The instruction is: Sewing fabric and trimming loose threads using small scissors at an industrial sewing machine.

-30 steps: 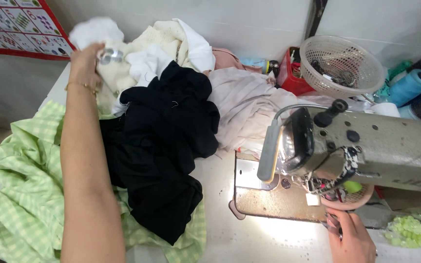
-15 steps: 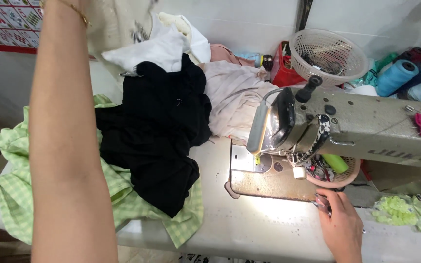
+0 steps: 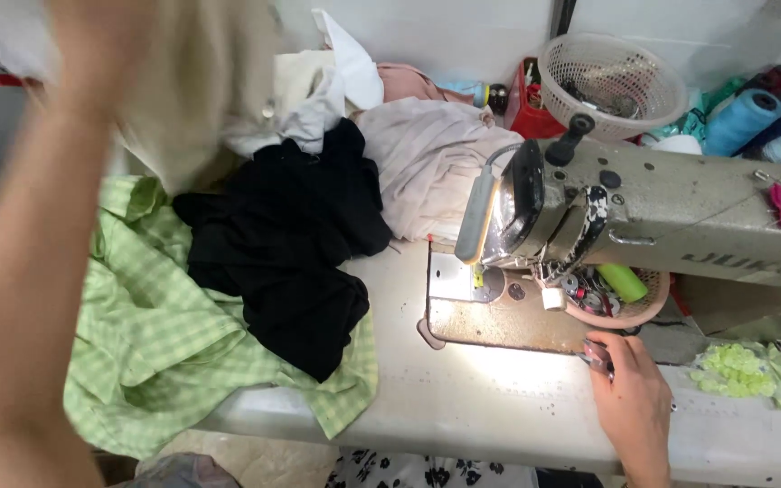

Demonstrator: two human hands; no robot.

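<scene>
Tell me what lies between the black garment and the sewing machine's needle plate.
In the head view, only bare lit tabletop separates the black garment from the needle plate; the pink cloth lies further back.

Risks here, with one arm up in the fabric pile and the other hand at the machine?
The left hand lifts a cream garment from the pile; it might drag the black garment along. The right hand rests beside the sewing machine, near the needle area. The green checked cloth overhangs the table edge and could slip off.
</scene>
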